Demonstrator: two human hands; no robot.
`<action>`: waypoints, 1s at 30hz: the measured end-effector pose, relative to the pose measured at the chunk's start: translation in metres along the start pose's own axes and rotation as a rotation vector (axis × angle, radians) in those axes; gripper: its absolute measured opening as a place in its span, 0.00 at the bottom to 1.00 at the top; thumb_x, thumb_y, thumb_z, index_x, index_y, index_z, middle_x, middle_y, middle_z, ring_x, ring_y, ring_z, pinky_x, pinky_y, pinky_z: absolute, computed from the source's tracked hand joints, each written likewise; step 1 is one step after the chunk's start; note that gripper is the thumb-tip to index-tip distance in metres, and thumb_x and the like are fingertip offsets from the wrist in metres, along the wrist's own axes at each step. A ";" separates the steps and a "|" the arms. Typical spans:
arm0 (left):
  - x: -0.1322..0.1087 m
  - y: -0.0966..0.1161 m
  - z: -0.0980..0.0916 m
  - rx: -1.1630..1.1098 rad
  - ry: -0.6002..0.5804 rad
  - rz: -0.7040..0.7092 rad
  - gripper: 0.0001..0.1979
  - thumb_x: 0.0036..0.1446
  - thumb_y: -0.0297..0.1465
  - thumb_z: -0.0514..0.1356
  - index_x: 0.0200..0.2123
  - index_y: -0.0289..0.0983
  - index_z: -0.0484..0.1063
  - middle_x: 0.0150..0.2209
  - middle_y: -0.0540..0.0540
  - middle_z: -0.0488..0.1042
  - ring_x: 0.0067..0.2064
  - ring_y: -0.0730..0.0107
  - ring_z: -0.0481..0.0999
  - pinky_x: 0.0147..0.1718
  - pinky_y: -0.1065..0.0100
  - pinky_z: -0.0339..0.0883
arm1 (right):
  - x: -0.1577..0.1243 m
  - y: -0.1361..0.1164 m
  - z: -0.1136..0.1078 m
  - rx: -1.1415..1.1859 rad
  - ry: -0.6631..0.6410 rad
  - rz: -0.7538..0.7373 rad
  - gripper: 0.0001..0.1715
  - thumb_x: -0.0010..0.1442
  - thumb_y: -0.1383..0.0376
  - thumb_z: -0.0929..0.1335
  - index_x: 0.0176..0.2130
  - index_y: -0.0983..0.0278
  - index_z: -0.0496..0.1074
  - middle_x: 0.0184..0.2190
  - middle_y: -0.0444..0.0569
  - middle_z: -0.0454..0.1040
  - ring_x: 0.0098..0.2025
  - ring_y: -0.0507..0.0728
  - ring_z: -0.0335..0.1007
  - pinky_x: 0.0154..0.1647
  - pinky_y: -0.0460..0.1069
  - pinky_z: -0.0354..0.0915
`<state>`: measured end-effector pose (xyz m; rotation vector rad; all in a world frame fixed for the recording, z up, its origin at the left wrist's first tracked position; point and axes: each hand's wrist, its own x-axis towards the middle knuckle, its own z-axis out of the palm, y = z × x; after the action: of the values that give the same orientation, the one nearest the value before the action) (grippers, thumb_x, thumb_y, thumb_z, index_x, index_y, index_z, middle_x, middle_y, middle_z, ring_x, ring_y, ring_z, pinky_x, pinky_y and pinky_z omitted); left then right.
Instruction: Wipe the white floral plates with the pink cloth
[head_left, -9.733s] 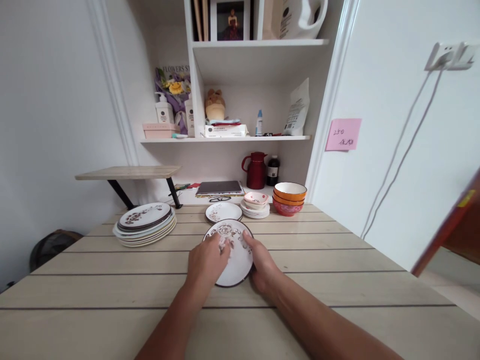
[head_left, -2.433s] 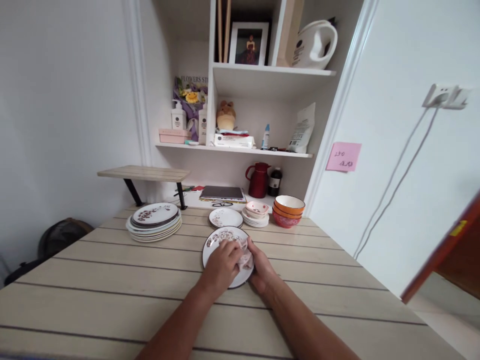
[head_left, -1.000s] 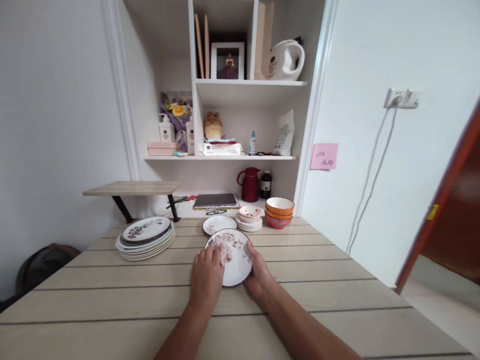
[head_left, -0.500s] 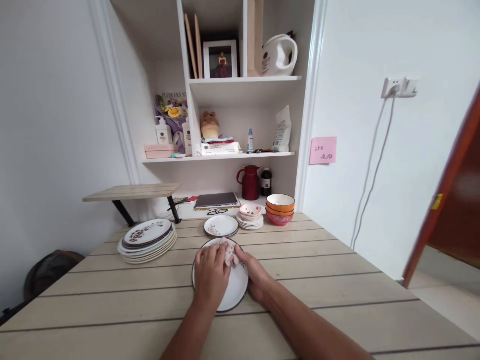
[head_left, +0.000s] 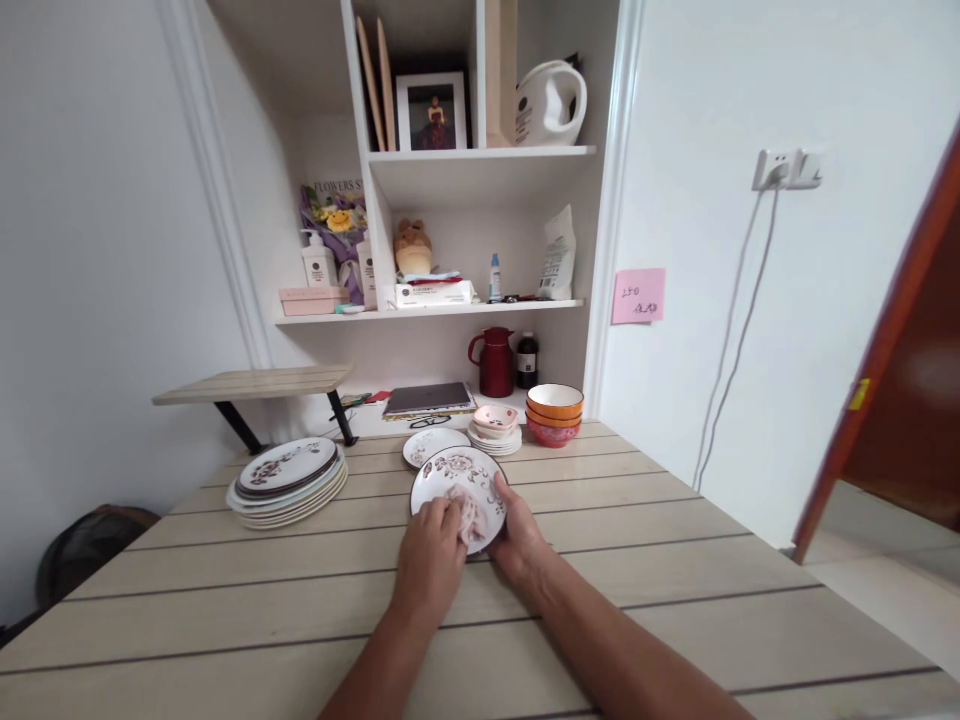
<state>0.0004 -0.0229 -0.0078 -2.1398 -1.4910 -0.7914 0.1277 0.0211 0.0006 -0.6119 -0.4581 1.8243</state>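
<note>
A white plate (head_left: 442, 482) with a dark rim and brown flower print is tilted up above the table, its face toward me. My right hand (head_left: 519, 532) grips it at the right edge, thumb on the front and fingers hidden behind. Bunched on the plate's face is a pale pink cloth (head_left: 466, 515). My left hand (head_left: 430, 550) holds this cloth with curled fingers, pressing it to the plate. Just behind, another flowered plate (head_left: 429, 445) lies on the table, partly covered by the raised one.
A tall stack of plates (head_left: 289, 490) stands left, near a small raised shelf (head_left: 251, 383). Small plates (head_left: 496, 441) carrying pink dishes (head_left: 495, 418) and stacked bowls (head_left: 553, 415) sit at the back right. Behind them are a red jug (head_left: 495, 362), a dark bottle (head_left: 527, 360) and a laptop (head_left: 427, 397).
The plate has been lifted and tilted toward me, showing its flower print. My right hand rose with it, and the cloth moved lower on its face. The view shifted slightly.
</note>
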 end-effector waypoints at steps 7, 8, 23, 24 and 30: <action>0.003 -0.006 -0.002 -0.024 0.104 0.026 0.17 0.60 0.28 0.55 0.53 0.38 0.68 0.42 0.43 0.71 0.44 0.60 0.71 0.43 0.60 0.65 | -0.010 0.006 0.006 -0.223 -0.059 0.076 0.25 0.58 0.52 0.67 0.43 0.71 0.74 0.34 0.55 0.81 0.35 0.58 0.77 0.47 0.52 0.67; 0.003 -0.009 -0.003 -0.003 0.128 -0.010 0.17 0.60 0.28 0.55 0.53 0.37 0.68 0.43 0.42 0.72 0.44 0.60 0.71 0.44 0.59 0.64 | -0.013 0.007 0.007 -0.249 -0.080 0.087 0.25 0.58 0.52 0.67 0.43 0.71 0.74 0.35 0.55 0.81 0.36 0.58 0.77 0.47 0.52 0.67; 0.000 0.001 -0.001 -0.022 0.029 -0.047 0.23 0.52 0.22 0.58 0.53 0.38 0.67 0.45 0.43 0.70 0.47 0.59 0.68 0.48 0.58 0.62 | -0.004 -0.007 0.003 0.046 0.062 -0.044 0.26 0.63 0.54 0.61 0.52 0.67 0.70 0.43 0.55 0.79 0.46 0.61 0.76 0.49 0.57 0.68; -0.001 0.004 0.001 -0.056 0.017 -0.014 0.24 0.52 0.21 0.58 0.54 0.38 0.66 0.46 0.43 0.70 0.47 0.59 0.68 0.48 0.58 0.63 | -0.005 -0.008 0.003 0.057 0.050 -0.050 0.26 0.63 0.54 0.61 0.52 0.68 0.70 0.44 0.56 0.79 0.46 0.61 0.76 0.50 0.57 0.68; -0.002 0.005 0.009 -0.262 -0.028 0.063 0.25 0.55 0.21 0.55 0.56 0.41 0.64 0.47 0.43 0.70 0.48 0.61 0.70 0.48 0.57 0.67 | -0.010 -0.007 0.005 -0.052 0.033 -0.025 0.26 0.60 0.52 0.64 0.47 0.70 0.72 0.40 0.56 0.80 0.40 0.60 0.77 0.47 0.55 0.70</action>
<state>0.0067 -0.0209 -0.0162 -2.3832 -1.3911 -0.9845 0.1327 0.0143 0.0104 -0.6684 -0.4898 1.7807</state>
